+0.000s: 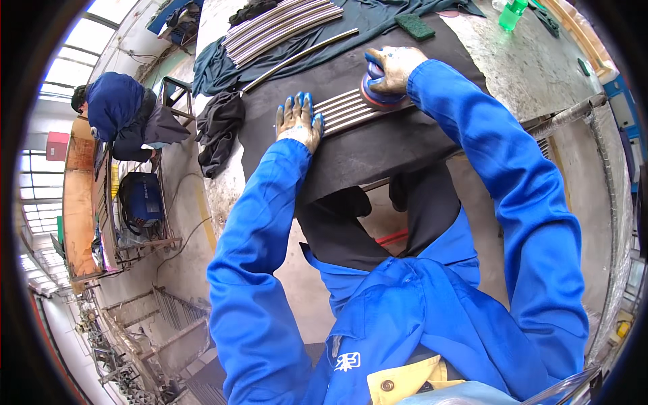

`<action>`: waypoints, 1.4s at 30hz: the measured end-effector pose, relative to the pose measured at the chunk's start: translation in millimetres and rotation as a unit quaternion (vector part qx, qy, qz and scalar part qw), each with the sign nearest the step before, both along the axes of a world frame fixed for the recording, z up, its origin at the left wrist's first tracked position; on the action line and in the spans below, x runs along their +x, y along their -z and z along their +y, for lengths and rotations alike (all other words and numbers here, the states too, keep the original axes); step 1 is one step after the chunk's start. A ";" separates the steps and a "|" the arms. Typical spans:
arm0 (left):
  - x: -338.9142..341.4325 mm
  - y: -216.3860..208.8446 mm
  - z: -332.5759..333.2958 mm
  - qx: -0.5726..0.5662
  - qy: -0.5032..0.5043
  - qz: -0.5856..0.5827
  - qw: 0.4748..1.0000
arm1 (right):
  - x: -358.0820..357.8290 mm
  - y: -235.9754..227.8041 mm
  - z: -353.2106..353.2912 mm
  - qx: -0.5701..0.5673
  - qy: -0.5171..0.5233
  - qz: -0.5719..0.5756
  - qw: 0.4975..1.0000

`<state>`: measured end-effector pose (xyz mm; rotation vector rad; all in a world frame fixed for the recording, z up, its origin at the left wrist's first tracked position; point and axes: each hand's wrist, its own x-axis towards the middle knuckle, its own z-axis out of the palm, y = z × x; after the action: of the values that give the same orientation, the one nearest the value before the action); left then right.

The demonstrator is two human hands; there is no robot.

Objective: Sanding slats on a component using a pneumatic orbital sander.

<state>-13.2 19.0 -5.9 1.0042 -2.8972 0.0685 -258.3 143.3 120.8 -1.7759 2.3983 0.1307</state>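
Several thin metal rods (343,110) lie side by side on a black sheet (368,158) in front of me. My left hand (299,123), in a whitish glove with blue-stained fingertips, lies flat with fingers stretched out at the rods' left ends. A similar glove covers my right hand (399,65), which is wrapped round a round blue hand tool with a reddish rim (380,98), apparently a sander. This tool rests on the right part of the rods and hides their ends there. Its underside is out of sight.
Behind, more metal rods (283,28) lie bunched on dark green cloth (214,67), with one single rod (300,59) nearer. A green scouring pad (414,27) and a green bottle (513,13) are at the back right. Another person (121,108) bends over at the left, above a blue machine (143,199).
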 end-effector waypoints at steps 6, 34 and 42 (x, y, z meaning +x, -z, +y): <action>-6.8 -2.0 -8.3 0.001 -0.026 -0.035 0.999 | -3.6 2.4 -2.1 -0.011 -0.003 0.018 1.000; 0.0 5.4 7.7 -0.033 -0.013 -0.023 0.999 | -9.3 7.3 1.8 -0.036 0.003 0.025 0.999; -4.7 0.7 0.1 -0.006 -0.025 -0.014 1.000 | -6.4 9.9 0.7 -0.035 -0.008 0.037 0.999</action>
<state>-17.9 19.1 -6.6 1.0837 -2.8926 0.1034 -264.7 144.1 110.9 -1.8516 2.4691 0.1189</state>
